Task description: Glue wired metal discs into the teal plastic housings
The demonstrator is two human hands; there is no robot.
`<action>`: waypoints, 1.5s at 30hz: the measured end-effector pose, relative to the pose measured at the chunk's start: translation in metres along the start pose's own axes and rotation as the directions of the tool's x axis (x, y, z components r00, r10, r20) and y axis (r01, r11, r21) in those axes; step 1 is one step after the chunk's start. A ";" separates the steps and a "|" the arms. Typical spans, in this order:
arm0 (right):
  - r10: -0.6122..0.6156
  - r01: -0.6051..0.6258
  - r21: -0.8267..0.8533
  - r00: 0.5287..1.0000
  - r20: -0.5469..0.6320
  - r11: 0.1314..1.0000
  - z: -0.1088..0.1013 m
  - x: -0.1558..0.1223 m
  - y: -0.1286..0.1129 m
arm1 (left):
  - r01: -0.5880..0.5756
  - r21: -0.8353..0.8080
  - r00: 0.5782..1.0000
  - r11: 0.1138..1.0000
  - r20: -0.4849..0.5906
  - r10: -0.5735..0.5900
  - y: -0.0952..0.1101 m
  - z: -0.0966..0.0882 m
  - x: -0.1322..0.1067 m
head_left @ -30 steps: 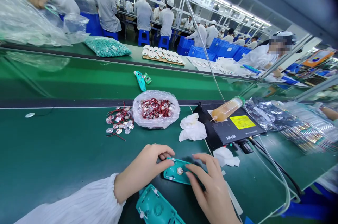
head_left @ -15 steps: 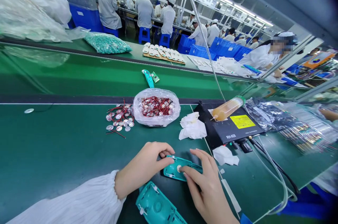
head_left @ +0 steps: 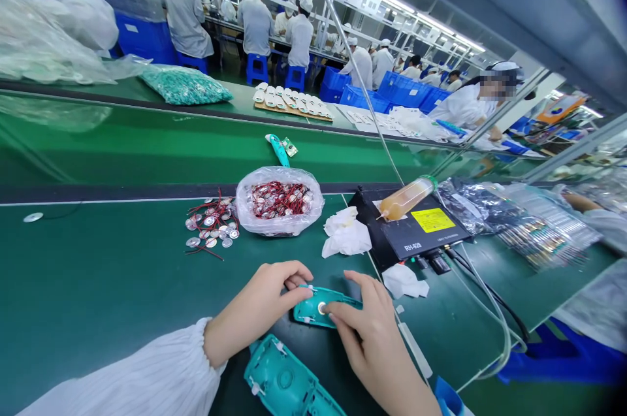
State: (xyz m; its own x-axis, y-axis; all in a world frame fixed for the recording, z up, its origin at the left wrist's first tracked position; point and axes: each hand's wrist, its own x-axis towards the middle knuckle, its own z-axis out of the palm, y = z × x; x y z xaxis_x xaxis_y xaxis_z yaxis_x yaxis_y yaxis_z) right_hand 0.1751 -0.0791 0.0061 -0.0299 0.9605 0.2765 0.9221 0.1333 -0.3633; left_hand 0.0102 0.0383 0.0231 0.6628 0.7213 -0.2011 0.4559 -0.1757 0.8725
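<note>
On the far left of the green worktop (head_left: 122,272), loose metal discs (head_left: 210,226) with red wires lay in a small heap. Next came my left hand (head_left: 268,295), thumb and fingers pinching the left end of a small turquoise shell (head_left: 306,313). Below, near me, a larger turquoise shell (head_left: 289,373) lay hollow side up; beyond, a clear plastic bag (head_left: 279,225) held more wired discs. In the small shell sat one round disc (head_left: 321,307) — my right hand's (head_left: 375,331) index fingertip at its edge, though whether that hand gripped anything I cannot tell. Farther right stood a black box (head_left: 386,233).
</note>
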 end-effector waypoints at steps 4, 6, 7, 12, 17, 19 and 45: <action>0.073 -0.083 0.140 0.994 0.075 0.987 -0.013 -0.006 0.013 | 0.026 0.020 1.000 0.999 0.002 -0.026 0.004 -0.002 0.000; 0.094 -0.115 0.191 0.989 0.112 0.975 -0.029 -0.011 0.024 | 0.028 0.021 1.000 0.999 0.006 -0.028 0.005 -0.003 -0.001; 0.092 -0.119 0.208 0.986 0.137 0.971 -0.038 -0.013 0.029 | 0.025 0.019 1.000 1.000 0.009 -0.025 0.006 -0.003 -0.001; 0.087 -0.174 0.246 0.940 0.329 0.954 -0.084 -0.024 0.062 | 0.021 0.012 1.000 1.000 0.023 -0.021 0.004 -0.004 0.000; 0.224 -0.224 0.004 0.973 -0.055 0.975 -0.069 -0.031 0.091 | 0.014 0.023 1.000 1.000 0.011 -0.014 0.002 -0.004 0.001; 0.138 -0.155 -0.117 0.981 -0.135 0.981 -0.048 -0.031 0.097 | 0.014 0.023 1.000 1.000 0.011 -0.014 0.001 -0.004 0.002; -0.123 0.109 0.700 0.992 -0.030 0.706 -0.044 0.011 -0.023 | -0.127 -0.103 0.992 0.987 0.007 0.128 0.040 -0.012 -0.021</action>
State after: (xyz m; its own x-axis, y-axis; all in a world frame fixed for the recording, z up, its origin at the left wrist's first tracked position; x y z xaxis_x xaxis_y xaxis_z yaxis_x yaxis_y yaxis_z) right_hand 0.1708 -0.0825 0.0564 -0.1319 0.9291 0.3455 0.3780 0.3693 -0.8489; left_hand 0.0071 0.0239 0.0675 0.7197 0.6884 -0.0905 0.3048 -0.1961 0.9320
